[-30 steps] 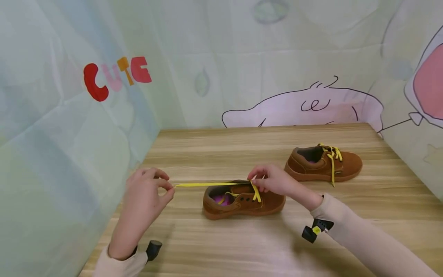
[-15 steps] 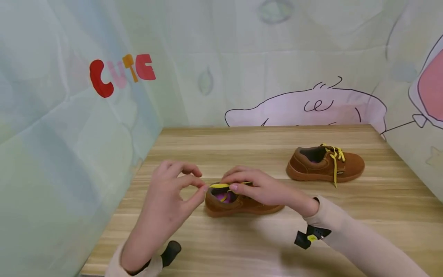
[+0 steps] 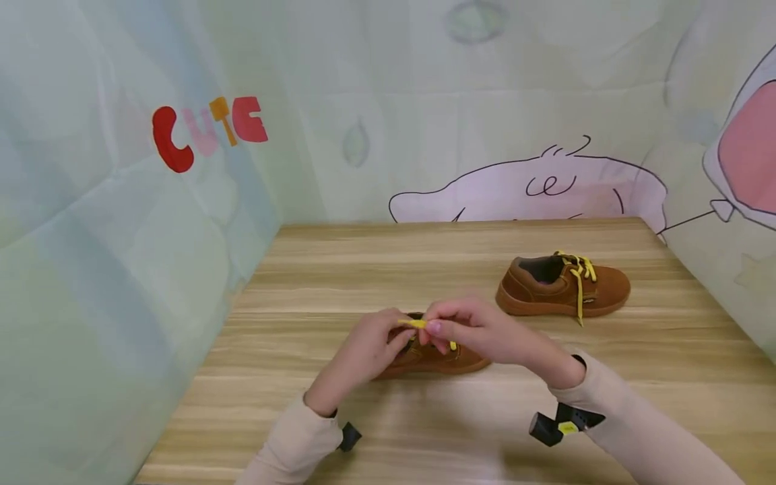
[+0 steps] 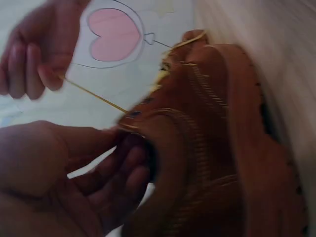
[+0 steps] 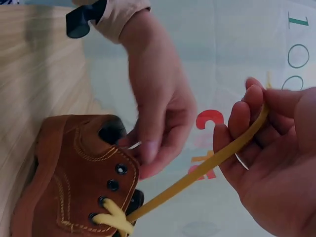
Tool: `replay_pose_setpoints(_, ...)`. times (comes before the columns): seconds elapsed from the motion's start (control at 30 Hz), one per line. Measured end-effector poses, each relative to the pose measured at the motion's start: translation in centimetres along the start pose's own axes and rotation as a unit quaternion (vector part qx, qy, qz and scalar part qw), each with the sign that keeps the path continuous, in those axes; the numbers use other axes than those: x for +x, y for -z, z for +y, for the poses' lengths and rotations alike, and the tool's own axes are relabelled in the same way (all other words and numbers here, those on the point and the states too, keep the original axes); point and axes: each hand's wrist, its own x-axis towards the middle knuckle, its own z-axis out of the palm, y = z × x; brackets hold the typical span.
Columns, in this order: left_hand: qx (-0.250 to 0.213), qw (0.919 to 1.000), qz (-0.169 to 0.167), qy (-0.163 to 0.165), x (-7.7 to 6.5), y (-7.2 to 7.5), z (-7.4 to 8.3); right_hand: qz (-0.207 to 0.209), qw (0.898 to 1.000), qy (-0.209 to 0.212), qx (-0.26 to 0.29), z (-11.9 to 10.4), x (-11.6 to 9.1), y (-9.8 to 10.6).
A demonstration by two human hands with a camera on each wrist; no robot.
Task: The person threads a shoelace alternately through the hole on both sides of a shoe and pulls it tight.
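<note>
A brown lace-up shoe (image 3: pixel 451 364) sits at mid-table in the head view, partly covered by both hands. My left hand (image 3: pixel 364 353) pinches the upper corner of its eyelet flap (image 5: pixel 129 163), thumb on one side and fingers on the other. My right hand (image 3: pixel 485 330) pinches the yellow shoelace (image 5: pixel 197 173) near its end, between thumb and index finger. From there the lace runs taut to the shoe in the right wrist view. Yellow lacing (image 5: pixel 112 217) crosses the lower eyelets, while the upper eyelets (image 5: pixel 117 177) on this side show as bare holes.
A second brown shoe (image 3: pixel 564 293) with yellow laces stands at the back right of the wooden table (image 3: pixel 339 269). Printed cloth walls (image 3: pixel 364 135) enclose the table at the back and both sides.
The left hand has let go of the stretched lace and moved right onto the shoe's flap. The right hand, first at the lacing, moved left along the lace and now holds it near its end.
</note>
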Motion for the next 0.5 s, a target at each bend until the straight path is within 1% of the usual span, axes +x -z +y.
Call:
replay_pose_setpoints(0.03, -0.008, 0.9997, -0.022, 0.005, 0.3, -0.6, -0.6, -0.01, 1.0, -0.004, -0.021, 0.1, -0.2, -0.1)
replay_pose_setpoints(0.1, -0.022, 0.9982, -0.055, 0.01, 0.7, -1.2, -1.4, -0.026, 0.996, -0.014, -0.079, 0.6, -0.7, -0.2)
replay_pose_setpoints(0.13, -0.028, 0.9972, -0.069, 0.013, 0.8, -1.4, -1.7, -0.029, 0.993, -0.016, -0.117, 0.9, -0.9, -0.3)
replay_pose_setpoints(0.17, -0.034, 0.9958, -0.083, 0.02, 1.0, -1.4, -1.8, -0.03, 0.986, -0.022, -0.16, 1.2, -1.1, -0.3)
replay_pose_setpoints(0.2, -0.039, 0.9945, -0.095, 0.024, 1.1, -1.4, -2.0, -0.027, 0.978, -0.024, -0.205, 1.6, -1.3, -0.4)
replay_pose_setpoints(0.27, -0.045, 0.9918, -0.115, 0.033, 1.3, -1.3, -2.0, -0.015, 0.956, -0.032, -0.291, 2.3, -1.6, -0.6)
replay_pose_setpoints(0.33, -0.059, 0.9884, -0.132, 0.046, 1.4, -1.3, -2.0, 0.003, 0.934, -0.039, -0.356, 3.0, -1.8, -0.8)
replay_pose_setpoints(0.4, -0.071, 0.9857, -0.143, 0.055, 1.5, -1.4, -2.0, 0.028, 0.912, -0.042, -0.408, 3.7, -1.9, -1.0)
replay_pose_setpoints(0.47, -0.079, 0.9842, -0.147, 0.059, 1.6, -1.4, -2.0, 0.05, 0.896, -0.043, -0.439, 4.3, -2.0, -1.2)
replay_pose_setpoints(0.5, -0.081, 0.9837, -0.149, 0.06, 1.6, -1.5, -2.0, 0.057, 0.89, -0.045, -0.45, 4.5, -2.0, -1.3)
